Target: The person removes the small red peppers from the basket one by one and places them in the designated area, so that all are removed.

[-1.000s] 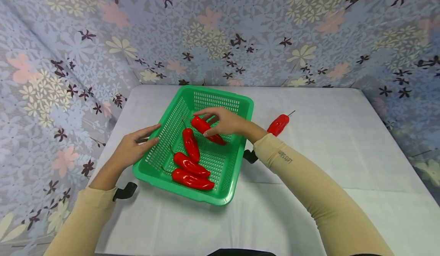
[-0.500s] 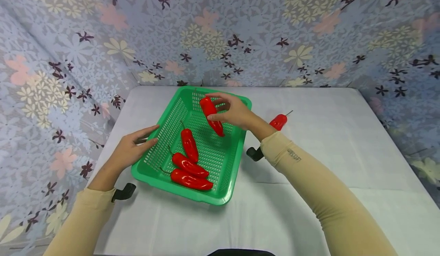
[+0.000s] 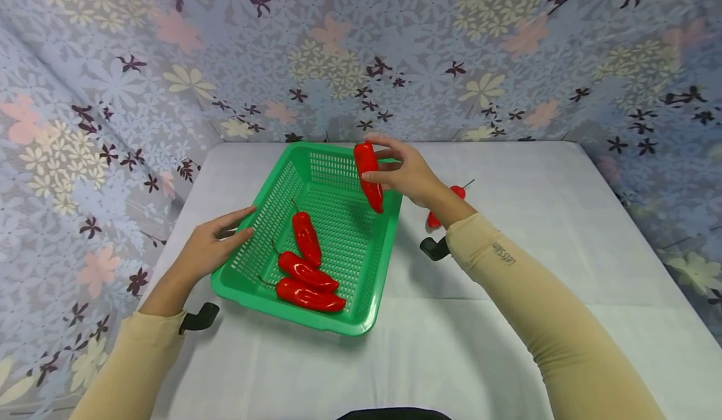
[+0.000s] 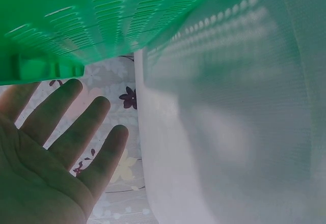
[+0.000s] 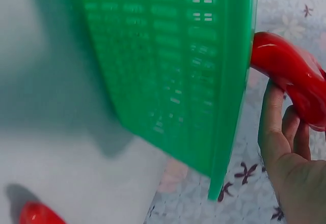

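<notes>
My right hand (image 3: 414, 175) pinches a red pepper (image 3: 369, 178) between thumb and fingers, holding it steeply tilted over the back right of the green basket (image 3: 358, 327). In the right wrist view that pepper (image 5: 293, 71) overlaps the basket's rim. Inside the basket, toward the front left, lie three more red peppers: one red pepper (image 3: 306, 238) lengthwise, a middle pepper (image 3: 307, 271) and a front pepper (image 3: 310, 296) slantwise. At the basket's left side is my left hand (image 3: 211, 244), fingers straight and spread, fingertips right at the rim.
Another red pepper (image 3: 434, 219) lies on the white-covered table (image 3: 507, 251) right of the basket, partly hidden by my right wrist. A flowered cloth wall (image 3: 338, 44) rises behind and on both sides. Dark wrist camera mounts (image 3: 200, 318) stick out from the sleeves.
The right hand has lifted the pepper from the basket's middle, moving up and to the right toward the back right rim. The left hand has stayed at the left rim.
</notes>
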The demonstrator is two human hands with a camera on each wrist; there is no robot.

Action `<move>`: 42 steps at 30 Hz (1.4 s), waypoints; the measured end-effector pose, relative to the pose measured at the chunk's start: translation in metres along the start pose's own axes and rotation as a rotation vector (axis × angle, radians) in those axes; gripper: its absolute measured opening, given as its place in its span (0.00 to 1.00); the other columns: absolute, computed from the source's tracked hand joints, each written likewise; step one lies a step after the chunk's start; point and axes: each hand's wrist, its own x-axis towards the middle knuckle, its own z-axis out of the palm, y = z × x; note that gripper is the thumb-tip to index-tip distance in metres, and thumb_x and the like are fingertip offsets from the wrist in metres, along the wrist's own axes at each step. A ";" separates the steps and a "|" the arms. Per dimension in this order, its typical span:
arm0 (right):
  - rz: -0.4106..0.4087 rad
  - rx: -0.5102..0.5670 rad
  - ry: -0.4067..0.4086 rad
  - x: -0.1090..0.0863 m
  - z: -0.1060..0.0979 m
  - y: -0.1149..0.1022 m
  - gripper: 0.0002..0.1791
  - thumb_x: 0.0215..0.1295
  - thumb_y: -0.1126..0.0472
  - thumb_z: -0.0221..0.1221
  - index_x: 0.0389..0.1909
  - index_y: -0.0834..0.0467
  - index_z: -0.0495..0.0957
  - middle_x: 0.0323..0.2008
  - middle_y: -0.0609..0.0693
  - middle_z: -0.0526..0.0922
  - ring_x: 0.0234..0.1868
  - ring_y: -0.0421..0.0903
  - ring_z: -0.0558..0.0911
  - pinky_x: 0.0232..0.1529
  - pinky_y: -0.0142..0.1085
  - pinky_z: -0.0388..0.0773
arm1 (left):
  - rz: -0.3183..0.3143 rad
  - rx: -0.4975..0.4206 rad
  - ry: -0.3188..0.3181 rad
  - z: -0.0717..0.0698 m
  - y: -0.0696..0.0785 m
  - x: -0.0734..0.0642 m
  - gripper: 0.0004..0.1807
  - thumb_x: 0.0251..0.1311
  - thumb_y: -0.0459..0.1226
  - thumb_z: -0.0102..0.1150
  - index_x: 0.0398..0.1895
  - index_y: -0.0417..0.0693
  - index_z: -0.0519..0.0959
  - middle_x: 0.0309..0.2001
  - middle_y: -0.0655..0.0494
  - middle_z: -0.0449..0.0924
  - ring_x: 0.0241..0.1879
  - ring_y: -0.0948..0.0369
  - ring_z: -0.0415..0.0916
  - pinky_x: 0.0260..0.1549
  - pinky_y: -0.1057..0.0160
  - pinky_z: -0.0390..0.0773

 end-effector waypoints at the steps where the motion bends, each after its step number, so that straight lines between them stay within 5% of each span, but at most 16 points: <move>1: 0.005 0.002 0.012 -0.001 -0.003 0.000 0.37 0.63 0.63 0.70 0.71 0.41 0.70 0.62 0.52 0.73 0.57 0.53 0.79 0.44 0.48 0.85 | -0.001 0.000 0.000 0.000 0.000 0.000 0.30 0.72 0.53 0.56 0.74 0.60 0.69 0.73 0.49 0.65 0.63 0.36 0.70 0.56 0.35 0.72; 20: 0.189 0.015 0.267 -0.026 -0.069 0.010 0.40 0.63 0.56 0.70 0.75 0.39 0.64 0.67 0.53 0.68 0.63 0.55 0.73 0.49 0.45 0.83 | -0.004 -0.007 -0.001 0.000 0.004 -0.002 0.30 0.72 0.52 0.56 0.75 0.58 0.68 0.74 0.47 0.63 0.63 0.35 0.70 0.55 0.34 0.73; 42: 0.373 0.050 0.507 -0.068 -0.129 0.068 0.44 0.66 0.57 0.68 0.79 0.43 0.56 0.73 0.59 0.59 0.70 0.60 0.64 0.54 0.52 0.79 | -0.021 -0.024 0.012 0.003 0.004 -0.002 0.31 0.72 0.51 0.56 0.75 0.55 0.68 0.73 0.46 0.63 0.65 0.34 0.67 0.56 0.34 0.72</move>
